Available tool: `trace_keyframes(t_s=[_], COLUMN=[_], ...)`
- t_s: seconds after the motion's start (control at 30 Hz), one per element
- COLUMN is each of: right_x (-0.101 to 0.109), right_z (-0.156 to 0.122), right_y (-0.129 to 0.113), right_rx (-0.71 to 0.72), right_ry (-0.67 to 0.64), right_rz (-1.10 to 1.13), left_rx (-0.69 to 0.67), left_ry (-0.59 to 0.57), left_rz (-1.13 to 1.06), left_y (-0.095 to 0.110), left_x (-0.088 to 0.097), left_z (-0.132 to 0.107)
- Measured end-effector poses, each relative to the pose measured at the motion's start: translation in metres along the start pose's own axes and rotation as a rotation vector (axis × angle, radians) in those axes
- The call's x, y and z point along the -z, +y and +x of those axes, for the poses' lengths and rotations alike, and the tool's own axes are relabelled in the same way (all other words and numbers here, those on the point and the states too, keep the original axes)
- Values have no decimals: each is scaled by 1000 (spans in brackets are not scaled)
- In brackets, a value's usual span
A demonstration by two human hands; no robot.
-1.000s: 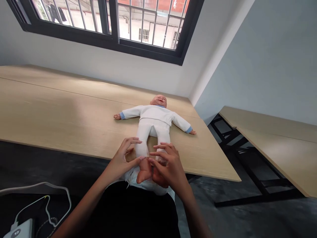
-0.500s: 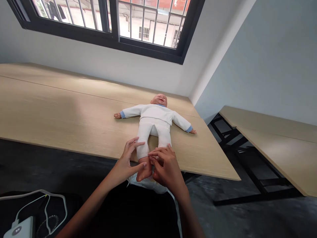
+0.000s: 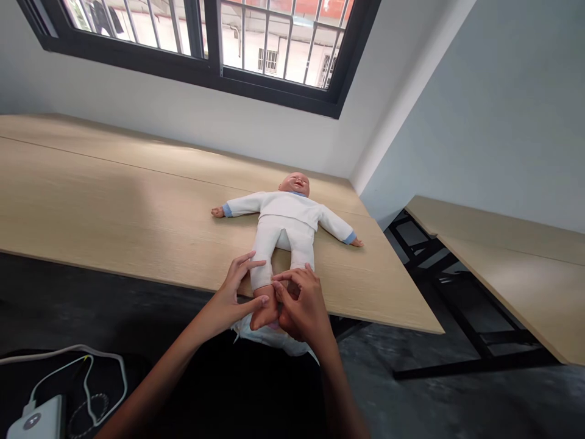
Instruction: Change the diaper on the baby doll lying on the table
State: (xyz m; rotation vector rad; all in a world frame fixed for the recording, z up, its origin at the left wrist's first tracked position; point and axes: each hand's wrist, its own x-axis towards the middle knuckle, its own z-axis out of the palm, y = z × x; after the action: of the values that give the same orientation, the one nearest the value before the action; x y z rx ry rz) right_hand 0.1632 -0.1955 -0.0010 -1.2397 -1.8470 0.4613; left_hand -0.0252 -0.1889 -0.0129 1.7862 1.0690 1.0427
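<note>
Your baby doll (image 3: 287, 222) lies on its back on the wooden table (image 3: 114, 195), head to the far side, arms spread, its feet past the near edge. It wears a white top (image 3: 289, 205) with blue cuffs and white trousers (image 3: 265, 251). Your left hand (image 3: 237, 291) is partly open, thumb and fingers well apart around the doll's left-side leg in the scene: the fingers lie along the trouser leg, the thumb at the bare ankle. Your right hand (image 3: 302, 300) is curled between the legs, index finger and thumb almost together at that trouser hem (image 3: 264, 285); whether cloth is pinched there, you cannot tell. Below the feet, a crumpled white item (image 3: 289, 345) lies over your lap. Near left sits a white boxy device (image 3: 40, 419) with a cable (image 3: 104, 354); a second table (image 3: 516, 262) stands right.
</note>
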Motion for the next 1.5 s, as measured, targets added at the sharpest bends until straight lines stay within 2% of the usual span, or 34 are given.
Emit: trace_keyframes(t_s=[0.37,0.63,0.87,1.17,1.27,1.33,1.43,1.5], right_x=[3,4,4,1,6,12,21,25], right_z=[3,7,7,9,6,0,-11,-17], right_y=[-2,1,1,3,-7,-20,-44,-59], right_rx=[-24,-31,-19,-42,-59,-154,-327,-354], right_ry=[-17,-75,-57,-53,-2,14,-71,-118], right_rz=[23,12,-32,-36,71,247,631,838], left_rx=[-19,9,18,-31,-51,-89,-149,-165], left_ry=[6,-7,-26,26,124,205,247,245], left_rz=[-7,-28,-65,-10,-1,-39,-188,-282], left_y=[3,6,8,2,6,17,43,61], left_x=[1,3,3,0,-1,-2,-2,-3], left_z=[-1,-2,-2,-1,-2,-5,-14,-21])
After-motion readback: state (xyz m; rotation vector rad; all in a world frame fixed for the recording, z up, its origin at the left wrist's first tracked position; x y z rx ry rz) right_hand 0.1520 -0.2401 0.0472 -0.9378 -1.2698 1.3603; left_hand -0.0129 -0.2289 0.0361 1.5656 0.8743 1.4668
